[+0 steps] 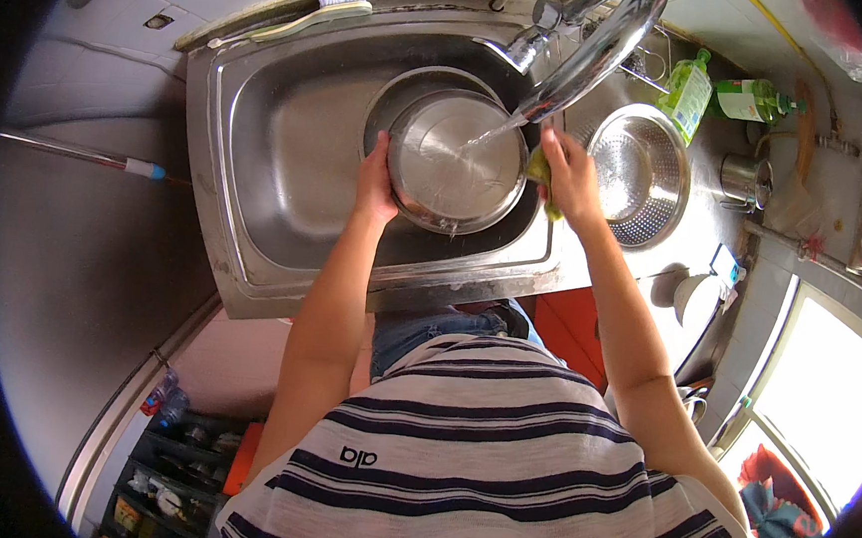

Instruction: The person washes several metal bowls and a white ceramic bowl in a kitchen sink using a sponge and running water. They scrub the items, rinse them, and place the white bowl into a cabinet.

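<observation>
My left hand (377,180) grips the left rim of a round stainless steel basin (446,165), held tilted over the sink (305,140). Water runs from the chrome faucet (603,52) onto the basin's flat surface, and some drips off its lower edge. At the basin's right side, my right hand (574,175) holds a yellow-green scrubbing sponge (539,170), partly hidden by the fingers. Beneath the held basin, another round metal vessel (384,108) shows its rim in the sink.
Right of the sink stands a perforated steel colander (643,179). Green detergent bottles (687,92) and a metal cup (744,180) are behind it along the wall. A scrub brush (313,19) lies on the sink's back ledge. A window (827,394) is at the lower right.
</observation>
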The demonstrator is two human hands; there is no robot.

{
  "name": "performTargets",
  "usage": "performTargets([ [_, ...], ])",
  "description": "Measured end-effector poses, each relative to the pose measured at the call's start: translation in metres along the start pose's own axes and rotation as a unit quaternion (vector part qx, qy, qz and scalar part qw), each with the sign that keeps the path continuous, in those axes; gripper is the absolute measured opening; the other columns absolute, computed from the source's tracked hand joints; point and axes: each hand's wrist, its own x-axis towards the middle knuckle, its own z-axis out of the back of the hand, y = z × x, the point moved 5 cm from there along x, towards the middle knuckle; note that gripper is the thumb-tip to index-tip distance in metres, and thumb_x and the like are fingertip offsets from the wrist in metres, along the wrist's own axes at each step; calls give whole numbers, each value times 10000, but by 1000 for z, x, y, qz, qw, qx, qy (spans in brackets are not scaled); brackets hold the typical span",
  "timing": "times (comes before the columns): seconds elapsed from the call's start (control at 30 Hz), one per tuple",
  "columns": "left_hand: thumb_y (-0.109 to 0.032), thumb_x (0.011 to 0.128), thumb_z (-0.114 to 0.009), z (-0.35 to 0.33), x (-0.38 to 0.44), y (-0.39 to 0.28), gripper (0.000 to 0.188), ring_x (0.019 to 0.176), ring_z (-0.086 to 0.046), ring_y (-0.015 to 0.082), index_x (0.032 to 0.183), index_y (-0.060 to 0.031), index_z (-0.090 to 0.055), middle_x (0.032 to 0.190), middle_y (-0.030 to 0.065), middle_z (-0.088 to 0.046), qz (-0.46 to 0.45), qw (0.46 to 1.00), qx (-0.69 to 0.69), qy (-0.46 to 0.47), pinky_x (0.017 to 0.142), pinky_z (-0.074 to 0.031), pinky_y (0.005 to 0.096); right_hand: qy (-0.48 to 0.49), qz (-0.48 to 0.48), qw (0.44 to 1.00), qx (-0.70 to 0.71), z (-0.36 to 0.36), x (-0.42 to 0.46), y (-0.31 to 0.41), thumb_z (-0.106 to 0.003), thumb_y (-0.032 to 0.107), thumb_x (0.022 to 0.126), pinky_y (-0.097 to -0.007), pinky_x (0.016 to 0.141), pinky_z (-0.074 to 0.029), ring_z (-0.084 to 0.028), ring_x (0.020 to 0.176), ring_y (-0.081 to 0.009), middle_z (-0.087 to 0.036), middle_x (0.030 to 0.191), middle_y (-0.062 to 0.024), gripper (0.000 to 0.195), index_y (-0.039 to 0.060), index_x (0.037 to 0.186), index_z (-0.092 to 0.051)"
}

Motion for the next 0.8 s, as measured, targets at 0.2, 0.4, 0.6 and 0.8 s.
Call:
performTargets([
  [0.2, -493, 942, -494, -2, 0, 6, 516, 1011, -611, 206, 1162, -40, -605, 1126, 100, -642, 117, 992, -21, 34, 889, -484, 358, 105, -340, 872, 336, -30, -22, -79, -600, 519, 880, -280, 451, -422, -447, 480, -117, -452, 618, 13, 403, 138, 793, -502],
  [0.4, -506, 920, -514, 19, 24, 6, 550, 1051, -598, 230, 1200, -39, -590, 1163, 113, -631, 67, 984, 91, 135, 922, -463, 365, 122, -252, 914, 293, -29, -34, -63, -545, 433, 942, -275, 441, -414, -443, 465, -115, -453, 623, 1, 331, 122, 858, -474],
  [0.6, -543, 894, -524, -14, -15, -32, 607, 1150, -536, 215, 1291, -83, -538, 1263, 95, -572, 108, 988, 113, 16, 992, -407, 371, 95, -153, 969, 169, -33, -28, -47, -503, 444, 958, -269, 432, -400, -451, 457, -108, -475, 617, -13, 381, 73, 872, -495],
  [0.8, -427, 964, -460, -5, -44, -71, 507, 1243, -470, 218, 1392, -154, -456, 1385, 51, -479, -54, 996, 41, 55, 1028, -387, 388, 159, -146, 963, 161, -68, -12, -28, -498, 470, 953, -262, 421, -393, -441, 449, -102, -479, 620, -12, 424, 52, 882, -511],
])
